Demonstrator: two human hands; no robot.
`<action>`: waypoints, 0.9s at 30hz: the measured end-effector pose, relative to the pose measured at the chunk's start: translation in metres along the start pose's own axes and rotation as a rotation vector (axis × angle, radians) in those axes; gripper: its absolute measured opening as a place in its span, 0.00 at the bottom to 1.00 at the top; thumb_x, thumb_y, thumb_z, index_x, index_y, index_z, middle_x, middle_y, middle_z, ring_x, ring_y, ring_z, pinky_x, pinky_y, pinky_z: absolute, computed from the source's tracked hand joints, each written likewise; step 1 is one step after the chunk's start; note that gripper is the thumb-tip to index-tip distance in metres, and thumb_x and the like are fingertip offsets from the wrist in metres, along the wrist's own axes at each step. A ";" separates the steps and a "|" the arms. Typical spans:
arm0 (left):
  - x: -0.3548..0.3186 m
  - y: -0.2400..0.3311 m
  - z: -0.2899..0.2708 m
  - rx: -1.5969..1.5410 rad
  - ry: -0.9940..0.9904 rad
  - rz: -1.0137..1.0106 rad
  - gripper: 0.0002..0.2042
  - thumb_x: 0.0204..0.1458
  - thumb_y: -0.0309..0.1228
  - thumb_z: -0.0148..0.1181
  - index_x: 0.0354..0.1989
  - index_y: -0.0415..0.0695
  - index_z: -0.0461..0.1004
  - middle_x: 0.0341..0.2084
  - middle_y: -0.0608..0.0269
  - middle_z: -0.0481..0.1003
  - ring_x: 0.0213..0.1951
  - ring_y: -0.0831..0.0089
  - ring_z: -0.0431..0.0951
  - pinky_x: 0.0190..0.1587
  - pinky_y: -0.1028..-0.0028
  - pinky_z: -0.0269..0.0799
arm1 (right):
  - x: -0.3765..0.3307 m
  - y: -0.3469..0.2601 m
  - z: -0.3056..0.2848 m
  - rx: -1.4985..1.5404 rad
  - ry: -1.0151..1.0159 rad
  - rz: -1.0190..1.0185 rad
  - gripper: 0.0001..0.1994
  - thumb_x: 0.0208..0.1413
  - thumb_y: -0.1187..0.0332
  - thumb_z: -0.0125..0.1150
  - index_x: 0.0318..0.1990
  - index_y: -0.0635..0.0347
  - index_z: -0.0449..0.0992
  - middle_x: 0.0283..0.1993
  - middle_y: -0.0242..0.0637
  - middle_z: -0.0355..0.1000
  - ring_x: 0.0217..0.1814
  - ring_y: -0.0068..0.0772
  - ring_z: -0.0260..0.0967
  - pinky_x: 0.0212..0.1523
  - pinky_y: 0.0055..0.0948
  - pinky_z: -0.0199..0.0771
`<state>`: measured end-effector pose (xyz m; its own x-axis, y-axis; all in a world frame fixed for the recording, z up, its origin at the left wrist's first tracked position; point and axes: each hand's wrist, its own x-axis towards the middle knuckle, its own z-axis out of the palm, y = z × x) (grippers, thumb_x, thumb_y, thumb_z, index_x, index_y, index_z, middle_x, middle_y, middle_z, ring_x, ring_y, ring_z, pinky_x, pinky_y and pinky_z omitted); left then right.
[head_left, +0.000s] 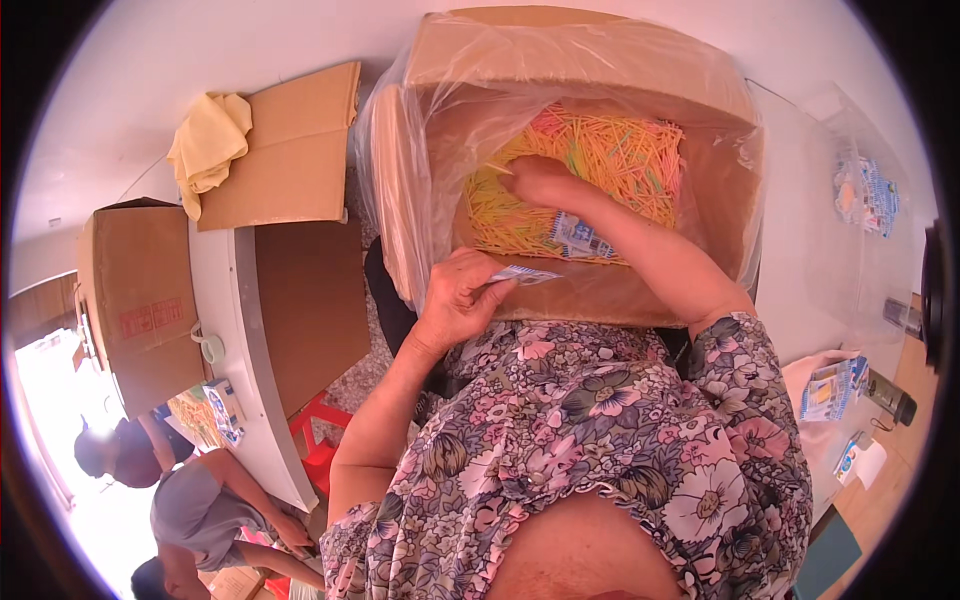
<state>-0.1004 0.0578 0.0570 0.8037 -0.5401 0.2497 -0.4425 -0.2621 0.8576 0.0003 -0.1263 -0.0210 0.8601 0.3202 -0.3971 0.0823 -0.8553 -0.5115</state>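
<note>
The right hand (535,180) is reaching down into the plastic-lined cardboard box (590,60), fingers curling closed on thin sticks (620,160) — yellow, pink and green, heaped loosely under it. Just nearer, at the box's rim, the left hand (455,300) is pinching a small blue-and-white packet (525,274).

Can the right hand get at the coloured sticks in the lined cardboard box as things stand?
Probably yes: the right hand already rests on the coloured sticks inside the open cardboard box; the plastic liner is folded back over the rim, leaving the way free.

Open box top (580,60) (plastic-lined walls (400,180))
</note>
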 end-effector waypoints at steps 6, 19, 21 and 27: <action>0.000 -0.002 -0.001 -0.007 -0.002 -0.005 0.07 0.41 0.23 0.64 0.29 0.37 0.74 0.23 0.55 0.74 0.26 0.59 0.73 0.32 0.69 0.67 | 0.018 0.021 0.018 1.123 -0.205 0.252 0.12 0.57 0.60 0.50 0.33 0.61 0.72 0.27 0.37 0.71 0.28 0.29 0.70 0.29 0.31 0.71; -0.004 0.003 0.002 0.051 -0.013 -0.144 0.06 0.42 0.22 0.63 0.29 0.38 0.75 0.19 0.56 0.73 0.26 0.63 0.73 0.31 0.70 0.67 | 0.009 0.027 -0.027 1.340 0.015 0.091 0.08 0.60 0.62 0.46 0.37 0.54 0.68 0.31 0.32 0.70 0.30 0.27 0.69 0.30 0.32 0.74; -0.007 -0.001 0.004 -0.079 -0.097 -0.409 0.07 0.47 0.24 0.61 0.34 0.37 0.75 0.25 0.65 0.74 0.31 0.76 0.73 0.36 0.75 0.69 | -0.019 0.027 -0.018 1.379 -0.031 -0.029 0.10 0.60 0.59 0.47 0.36 0.55 0.68 0.32 0.32 0.70 0.32 0.27 0.69 0.31 0.32 0.74; 0.034 0.000 0.019 -0.553 -0.074 -0.332 0.08 0.47 0.25 0.61 0.36 0.40 0.76 0.39 0.63 0.70 0.41 0.74 0.70 0.46 0.75 0.64 | -0.087 -0.020 -0.029 1.579 -0.048 -0.243 0.18 0.59 0.57 0.50 0.49 0.61 0.65 0.35 0.32 0.68 0.36 0.23 0.67 0.38 0.22 0.68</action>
<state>-0.0809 0.0244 0.0572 0.8243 -0.5600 -0.0830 0.1108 0.0157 0.9937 -0.0619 -0.1487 0.0456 0.8866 0.4174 -0.1994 -0.3972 0.4660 -0.7906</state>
